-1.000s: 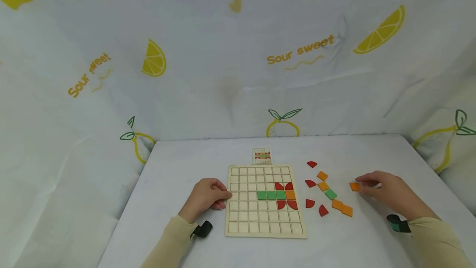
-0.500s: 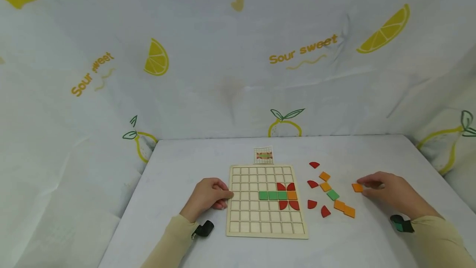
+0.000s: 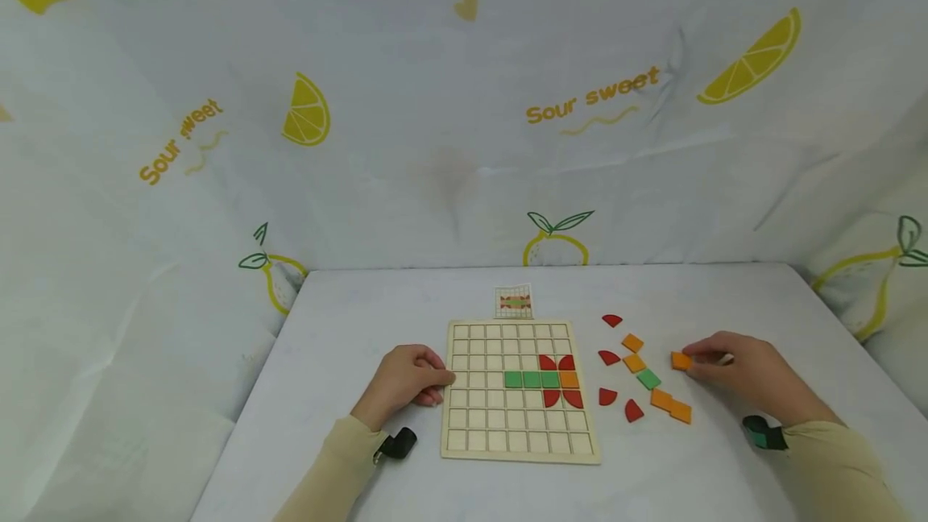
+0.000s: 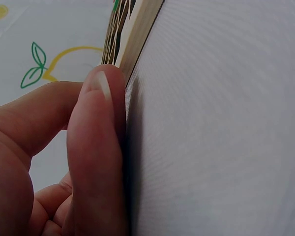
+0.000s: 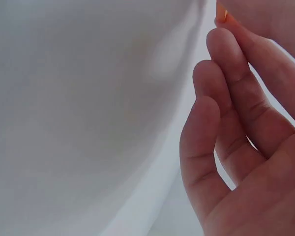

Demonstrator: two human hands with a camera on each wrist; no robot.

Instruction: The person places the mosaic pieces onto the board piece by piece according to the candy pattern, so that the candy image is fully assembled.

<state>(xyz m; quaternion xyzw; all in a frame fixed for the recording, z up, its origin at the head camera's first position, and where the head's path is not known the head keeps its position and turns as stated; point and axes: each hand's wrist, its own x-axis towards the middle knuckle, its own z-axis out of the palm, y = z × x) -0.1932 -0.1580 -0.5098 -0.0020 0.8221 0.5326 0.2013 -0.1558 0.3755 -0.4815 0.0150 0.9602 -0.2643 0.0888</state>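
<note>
A pale wooden grid board (image 3: pixel 484 425) lies flat on the table. Set in it are a row of green square tiles (image 3: pixel 532 379), one orange tile (image 3: pixel 569 379) at the row's right end, and red quarter-circle pieces (image 3: pixel 547 362) above and below. My left hand (image 3: pixel 404 378) grips the board's left edge with thumb and forefinger; the left wrist view shows the thumb tip (image 4: pixel 96 93) right at the wooden side (image 4: pixel 140 37). Right of the loose pieces, my right hand (image 3: pixel 739 361) pinches an orange square tile (image 3: pixel 680 361) between thumb and forefinger. Only a sliver of that tile shows in the right wrist view.
Between board and right hand lie loose red quarter-circles (image 3: pixel 607 397), orange squares (image 3: pixel 661 399) and one green square (image 3: pixel 648 379). A small pattern card (image 3: pixel 513 301) sits behind the board. A white cloth with lemon prints (image 3: pixel 435 143) hangs at the back.
My right hand has shifted left toward the loose pieces, carrying the orange tile. My left hand stays at the board's edge, and the pieces on the board have not changed.
</note>
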